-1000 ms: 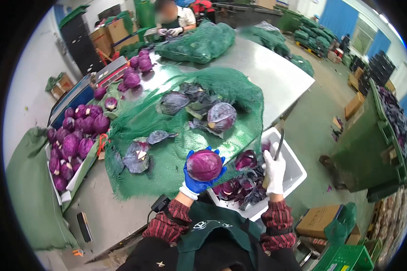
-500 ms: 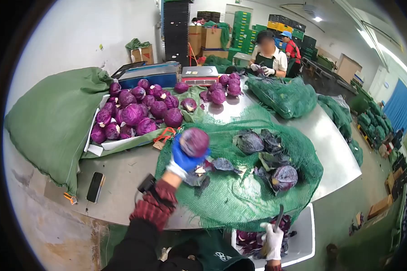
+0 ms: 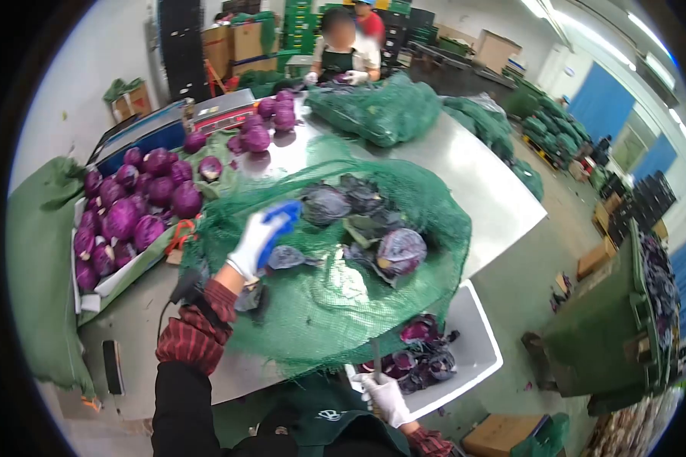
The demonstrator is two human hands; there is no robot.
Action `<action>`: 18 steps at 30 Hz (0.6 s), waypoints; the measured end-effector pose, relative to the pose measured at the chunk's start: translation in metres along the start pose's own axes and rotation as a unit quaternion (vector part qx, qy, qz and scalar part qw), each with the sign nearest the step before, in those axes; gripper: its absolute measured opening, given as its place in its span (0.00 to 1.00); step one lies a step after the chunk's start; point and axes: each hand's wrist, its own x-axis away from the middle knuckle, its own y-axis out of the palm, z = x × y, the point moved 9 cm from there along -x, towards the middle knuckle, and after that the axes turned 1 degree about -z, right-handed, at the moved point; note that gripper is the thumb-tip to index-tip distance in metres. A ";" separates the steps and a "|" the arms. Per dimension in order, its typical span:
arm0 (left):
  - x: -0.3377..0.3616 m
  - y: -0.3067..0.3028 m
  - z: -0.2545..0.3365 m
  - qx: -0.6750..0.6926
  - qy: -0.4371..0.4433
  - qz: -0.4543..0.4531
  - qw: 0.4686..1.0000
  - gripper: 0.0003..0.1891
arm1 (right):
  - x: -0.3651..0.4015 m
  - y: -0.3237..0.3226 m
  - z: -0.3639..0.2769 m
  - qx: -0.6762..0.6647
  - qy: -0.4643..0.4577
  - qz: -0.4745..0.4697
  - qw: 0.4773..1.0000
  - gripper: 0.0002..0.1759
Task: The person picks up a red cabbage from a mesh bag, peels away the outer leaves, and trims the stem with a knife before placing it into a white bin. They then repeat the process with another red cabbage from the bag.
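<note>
Your left hand (image 3: 263, 232) is way out in front of you. The arm is stretched nearly straight, with the plaid sleeve (image 3: 194, 327) angling up and to the right across the green net (image 3: 320, 320). It's pretty blurry, but the glove looks empty, with the fingers reaching forward and loosely spread. The blue fingertips (image 3: 283, 212) are right beside the dark untrimmed cabbage (image 3: 325, 204), though I honestly can't tell if they're touching it.

That cabbage sits on the net around the middle of the steel table (image 3: 465, 164). There's a heap of loose dark leaves (image 3: 366, 217) just beside it and a second cabbage (image 3: 401, 251) a bit nearer to you on the right. A single loose leaf (image 3: 286, 257) lies on the net just beside your wrist.

Your right hand (image 3: 385, 396) is tucked low and close to your body, fist wrapped around the handle of the knife (image 3: 376, 359), blade pointing up and away from you. It's at the near edge of the white bin (image 3: 476, 335), which has purple trimmings (image 3: 427, 358) in it.

Off to your left the trimmed cabbages (image 3: 129, 213) are piled in a tray, well apart from both hands. A black phone (image 3: 113, 367) lies flat near the table's front edge. A co-worker (image 3: 341, 57) stands at the far end behind a full net sack (image 3: 381, 110).
</note>
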 end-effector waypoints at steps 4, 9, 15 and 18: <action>-0.018 0.146 -0.019 -0.251 0.116 -0.126 0.953 0.20 | 0.003 0.006 0.032 -0.059 -0.040 -0.046 0.996 0.11; -0.062 0.234 -0.078 -0.495 0.010 -0.137 0.858 0.45 | -0.009 -0.002 0.062 -0.085 -0.136 -0.193 0.968 0.20; -0.057 0.230 -0.094 -0.413 0.098 -0.073 0.902 0.46 | -0.007 -0.056 -0.002 -0.139 -0.043 0.038 0.989 0.18; -0.058 0.213 -0.111 0.132 -0.045 -0.128 0.982 0.38 | -0.013 -0.091 -0.068 -0.170 -0.149 0.099 0.969 0.16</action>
